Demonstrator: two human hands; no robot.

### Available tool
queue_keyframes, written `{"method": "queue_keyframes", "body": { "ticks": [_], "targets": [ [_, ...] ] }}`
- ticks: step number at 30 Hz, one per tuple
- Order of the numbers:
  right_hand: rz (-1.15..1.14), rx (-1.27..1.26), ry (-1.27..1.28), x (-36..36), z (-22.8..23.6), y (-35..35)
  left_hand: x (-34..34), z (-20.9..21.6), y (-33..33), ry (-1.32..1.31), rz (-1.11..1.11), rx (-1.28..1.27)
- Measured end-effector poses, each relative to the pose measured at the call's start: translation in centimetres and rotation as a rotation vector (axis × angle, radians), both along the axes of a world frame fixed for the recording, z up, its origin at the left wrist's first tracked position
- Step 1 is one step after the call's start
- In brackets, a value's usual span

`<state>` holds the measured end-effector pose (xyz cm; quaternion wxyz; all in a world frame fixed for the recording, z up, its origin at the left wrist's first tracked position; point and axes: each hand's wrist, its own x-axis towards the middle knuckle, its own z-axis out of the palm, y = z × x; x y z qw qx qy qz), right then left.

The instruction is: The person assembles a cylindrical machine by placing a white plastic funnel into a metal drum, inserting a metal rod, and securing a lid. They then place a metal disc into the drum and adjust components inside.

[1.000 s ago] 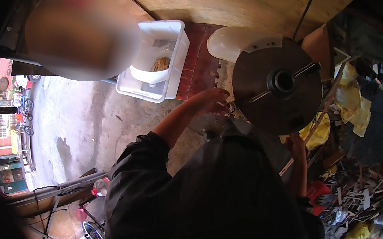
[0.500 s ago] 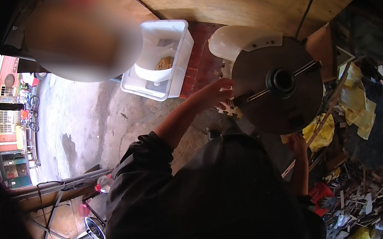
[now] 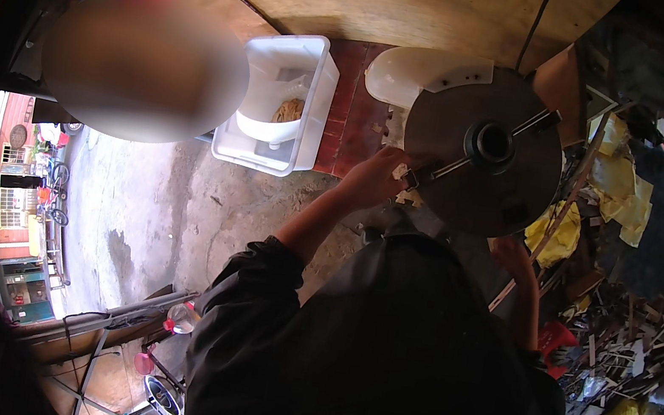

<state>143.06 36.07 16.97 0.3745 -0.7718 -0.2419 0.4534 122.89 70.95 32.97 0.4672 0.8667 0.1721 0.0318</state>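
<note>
A large dark round disc (image 3: 450, 195) lies in front of me, with a raised ring (image 3: 492, 142) round a hole at its middle. Across it runs a thin metal bar (image 3: 534, 122) with dark end pieces. My left hand (image 3: 374, 181) is at the bar's left end, fingers closed; a small pale patch (image 3: 400, 171) shows at the fingertips, and what they grip is unclear. My right hand (image 3: 513, 258) is just below the disc's near right edge, its fingers curled in shadow and partly hidden.
A curved white trough (image 3: 399, 72) adjoins the disc's far left side. Left of it stands a white plastic tub (image 3: 308, 139) with a brown lump inside. Wood scraps (image 3: 634, 339) and yellow sheets (image 3: 601, 188) pile up at the right. A plywood board (image 3: 397, 2) rises behind.
My left hand has moved right to the bar's end, and its spread fingers have closed. My right hand has shifted slightly downward at the disc's edge.
</note>
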Motion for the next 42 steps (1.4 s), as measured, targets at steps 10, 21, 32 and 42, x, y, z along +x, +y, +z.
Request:
{"method": "queue_keyframes", "body": {
  "ticks": [10,21,32,42],
  "targets": [
    [0.417,-0.103,-0.597,2.4,-0.7,-1.3,-7.5,-10.1,2.4,0.155,0.301,0.007],
    [-0.555,0.448,0.406,23.0,-3.0,7.7,13.7,0.2,-4.1,-0.261,0.016,0.841],
    [-0.175,0.346,0.526,27.1,-6.9,17.5,21.0,0.5,-8.8,-0.056,0.074,0.761],
    [-0.211,0.292,0.323,31.7,-2.7,14.3,21.5,0.5,-9.0,-0.107,0.067,0.818]
  ]
}}
